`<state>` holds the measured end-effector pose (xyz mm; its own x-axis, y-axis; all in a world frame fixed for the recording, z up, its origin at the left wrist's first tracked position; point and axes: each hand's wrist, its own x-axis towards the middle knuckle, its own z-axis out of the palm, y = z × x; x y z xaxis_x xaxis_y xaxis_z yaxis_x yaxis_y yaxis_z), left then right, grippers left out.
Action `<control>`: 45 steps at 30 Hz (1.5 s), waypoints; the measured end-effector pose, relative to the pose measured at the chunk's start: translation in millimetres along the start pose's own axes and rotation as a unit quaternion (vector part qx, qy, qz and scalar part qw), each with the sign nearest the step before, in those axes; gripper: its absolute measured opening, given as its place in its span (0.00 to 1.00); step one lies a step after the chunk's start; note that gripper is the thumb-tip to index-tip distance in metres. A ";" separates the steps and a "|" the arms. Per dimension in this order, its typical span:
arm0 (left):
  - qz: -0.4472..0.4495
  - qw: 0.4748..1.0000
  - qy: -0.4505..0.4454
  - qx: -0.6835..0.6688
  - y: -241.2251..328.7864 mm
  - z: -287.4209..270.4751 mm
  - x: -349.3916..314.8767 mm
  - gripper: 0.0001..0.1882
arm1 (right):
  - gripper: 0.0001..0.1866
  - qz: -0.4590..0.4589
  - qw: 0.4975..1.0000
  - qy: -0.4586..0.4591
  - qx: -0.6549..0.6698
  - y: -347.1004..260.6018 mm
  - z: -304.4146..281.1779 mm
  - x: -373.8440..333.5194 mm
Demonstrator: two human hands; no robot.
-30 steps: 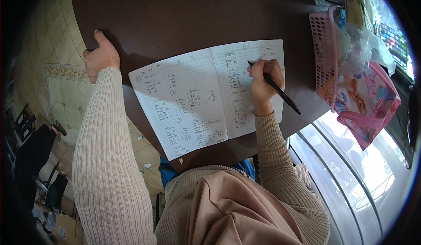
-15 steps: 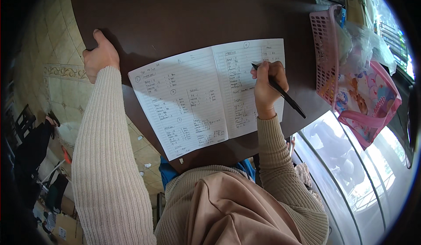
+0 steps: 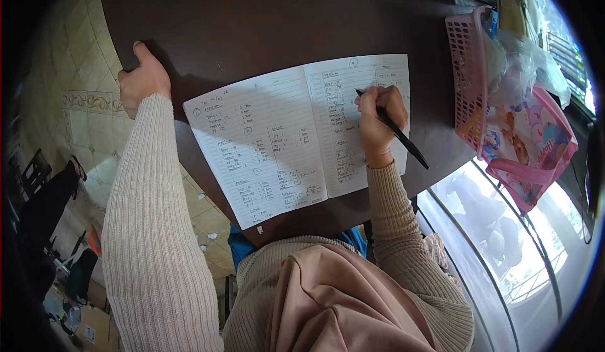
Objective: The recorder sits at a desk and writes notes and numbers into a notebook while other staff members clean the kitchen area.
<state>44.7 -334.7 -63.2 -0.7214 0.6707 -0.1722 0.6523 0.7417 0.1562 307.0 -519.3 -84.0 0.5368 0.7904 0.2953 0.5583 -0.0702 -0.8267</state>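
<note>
An open lined notebook [image 3: 292, 191] with handwritten lists on both pages lies slightly tilted on the dark brown table [image 3: 283, 18]. My right hand [image 3: 382, 118] is closed round a black pen [image 3: 406, 141] over the right page. The pen's tip points to the upper left, close to the upper lists; whether it touches the paper I cannot tell. At the table's left edge, my left hand [image 3: 145, 78] grips the rim, away from the notebook. Its thumb lies on the tabletop, and the other fingers bend over the side, partly hidden.
A pink perforated basket [image 3: 465, 75] holding clear plastic bags stands at the table's right side. Beside it is a pink bag [image 3: 535, 144] with a colourful print. A small pale scrap [image 3: 259, 230] lies by the near table edge. Tiled floor [image 3: 82, 68] shows at left.
My right hand has shifted slightly left with the pen, whose tip is now farther left on the right page. The left hand stays on the table edge.
</note>
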 end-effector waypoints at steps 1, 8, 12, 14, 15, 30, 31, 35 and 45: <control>0.003 1.000 0.000 0.000 0.0 0.6 0.0 0.43 | 0.17 0.000 1.000 0.000 -0.001 1.0 -0.4 -0.3; 0.004 1.000 0.006 0.007 -1.9 0.6 0.8 0.43 | 0.16 0.058 0.995 0.027 0.074 -8.0 -2.8 -5.3; 0.007 1.000 0.011 -0.003 -1.6 1.9 0.8 0.42 | 0.16 0.047 0.998 0.023 0.044 -2.7 -2.7 -7.5; 0.008 1.000 0.009 -0.003 -1.2 2.8 1.0 0.42 | 0.17 0.029 0.999 0.018 0.022 -1.1 -3.4 -6.5; 0.008 1.000 0.011 -0.005 -1.7 3.5 1.2 0.42 | 0.17 0.011 1.000 0.013 0.001 -1.0 -3.4 -6.4; 0.006 1.000 0.011 -0.007 -0.7 1.8 -0.3 0.42 | 0.17 0.074 0.997 0.021 0.032 -10.5 -11.1 -12.7; 0.006 1.000 0.013 -0.010 -0.4 1.6 -0.9 0.42 | 0.17 0.075 0.996 0.021 0.031 -9.2 -11.5 -13.6; 0.004 1.000 0.013 -0.002 -1.3 3.2 0.3 0.42 | 0.16 0.059 0.998 0.010 0.025 -3.9 -9.9 -14.8; -0.001 1.000 -0.006 -0.027 0.5 -1.1 -2.7 0.43 | 0.17 0.020 1.000 0.007 -0.015 -1.9 -10.3 -12.0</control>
<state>46.7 -336.1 -61.5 -0.7194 0.6699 -0.1835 0.6376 0.7417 0.2080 306.0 -535.0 -81.1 0.5680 0.7779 0.2687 0.5550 -0.1210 -0.8230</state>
